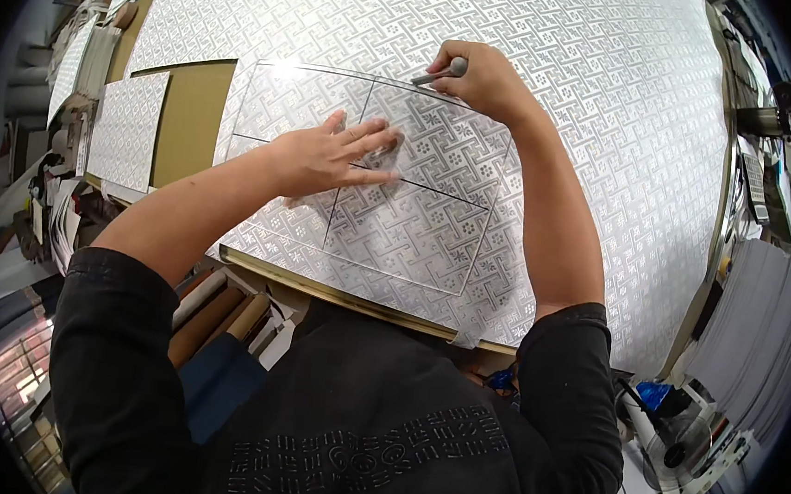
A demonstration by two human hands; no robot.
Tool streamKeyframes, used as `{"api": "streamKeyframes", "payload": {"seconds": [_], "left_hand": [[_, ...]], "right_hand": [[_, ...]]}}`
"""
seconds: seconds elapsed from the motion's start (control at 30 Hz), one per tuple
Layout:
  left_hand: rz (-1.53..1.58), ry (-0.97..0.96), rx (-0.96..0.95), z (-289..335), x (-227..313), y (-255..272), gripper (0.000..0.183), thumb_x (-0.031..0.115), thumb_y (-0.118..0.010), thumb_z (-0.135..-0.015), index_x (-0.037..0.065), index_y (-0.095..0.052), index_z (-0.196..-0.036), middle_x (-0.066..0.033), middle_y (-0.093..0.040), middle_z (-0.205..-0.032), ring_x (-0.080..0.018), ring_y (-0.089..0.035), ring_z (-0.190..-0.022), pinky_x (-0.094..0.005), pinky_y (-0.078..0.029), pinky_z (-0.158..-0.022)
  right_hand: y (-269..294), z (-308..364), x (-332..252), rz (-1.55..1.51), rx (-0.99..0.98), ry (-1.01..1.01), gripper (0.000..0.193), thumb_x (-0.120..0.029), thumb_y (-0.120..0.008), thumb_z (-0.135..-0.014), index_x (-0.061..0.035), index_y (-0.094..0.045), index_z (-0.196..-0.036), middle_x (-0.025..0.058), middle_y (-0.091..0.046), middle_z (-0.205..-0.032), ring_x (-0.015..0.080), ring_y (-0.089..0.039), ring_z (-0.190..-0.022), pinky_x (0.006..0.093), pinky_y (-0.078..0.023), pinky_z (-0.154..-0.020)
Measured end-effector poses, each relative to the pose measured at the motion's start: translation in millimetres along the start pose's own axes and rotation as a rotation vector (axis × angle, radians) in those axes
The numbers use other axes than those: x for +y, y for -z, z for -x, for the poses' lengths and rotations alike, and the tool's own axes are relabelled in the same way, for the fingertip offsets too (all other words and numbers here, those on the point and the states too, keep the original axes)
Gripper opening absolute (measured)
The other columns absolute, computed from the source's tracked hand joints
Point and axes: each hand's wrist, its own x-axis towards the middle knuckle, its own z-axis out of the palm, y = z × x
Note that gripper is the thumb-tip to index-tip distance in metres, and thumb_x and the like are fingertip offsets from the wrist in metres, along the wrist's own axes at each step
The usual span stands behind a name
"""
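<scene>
A clear rectangular template (433, 241) with a dark cross line lies flat on a silver-grey patterned sheet (620, 228). On its middle, close to the crossing lines, my left hand (337, 157) rests with the fingers spread. My right hand (478, 82) is at the template's far edge, closed around a grey pen-like tool (456, 67) with a rounded end. The tool's tip points left and sits along that edge; its exact kind is hard to tell.
To the left, a cut patterned piece (129, 128) lies on the olive tabletop (192, 120). Rolls of material (213, 321) stand below the table's near edge. A fan (673, 436) is at the lower right, beside stacked grey sheets (752, 321).
</scene>
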Motion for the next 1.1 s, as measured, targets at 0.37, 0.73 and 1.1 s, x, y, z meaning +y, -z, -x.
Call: {"api": "streamKeyframes", "payload": {"seconds": [0.37, 0.73, 1.1], "left_hand": [[0.679, 0.558, -0.023, 30, -1, -13, 0.105, 0.018, -0.086, -0.083, 0.054, -0.026, -0.162, -0.0212, 0.002, -0.175, -0.0539, -0.003, -0.158, -0.0747, -0.030, -0.119], [0.804, 0.534, 0.111, 34, -2, -22, 0.061, 0.024, -0.045, -0.110, 0.054, -0.032, -0.160, -0.0189, 0.001, -0.176, -0.0544, 0.000, -0.159, -0.0849, -0.021, -0.111], [0.803, 0.570, 0.172, 33, -1, -32, 0.058, 0.025, -0.042, -0.110, 0.055, -0.035, -0.159, -0.0187, 0.000, -0.176, -0.0550, -0.002, -0.158, -0.0849, -0.024, -0.111]], "right_hand": [[-17, -1, -12, 0.040, 0.010, -0.090, 0.012, -0.006, -0.080, -0.089, -0.0031, -0.072, -0.099, 0.0072, -0.076, -0.091, 0.0141, -0.069, -0.084, 0.0305, -0.055, -0.077], [-162, -162, -94, 0.012, -0.046, 0.120, 0.013, -0.005, -0.080, -0.090, -0.0024, -0.073, -0.101, 0.0059, -0.077, -0.093, 0.0116, -0.069, -0.085, 0.0273, -0.056, -0.076], [-172, -173, -85, -0.116, -0.111, 0.101, 0.015, -0.006, -0.080, -0.092, -0.0010, -0.074, -0.104, 0.0065, -0.077, -0.095, 0.0105, -0.071, -0.087, 0.0256, -0.058, -0.078]]}}
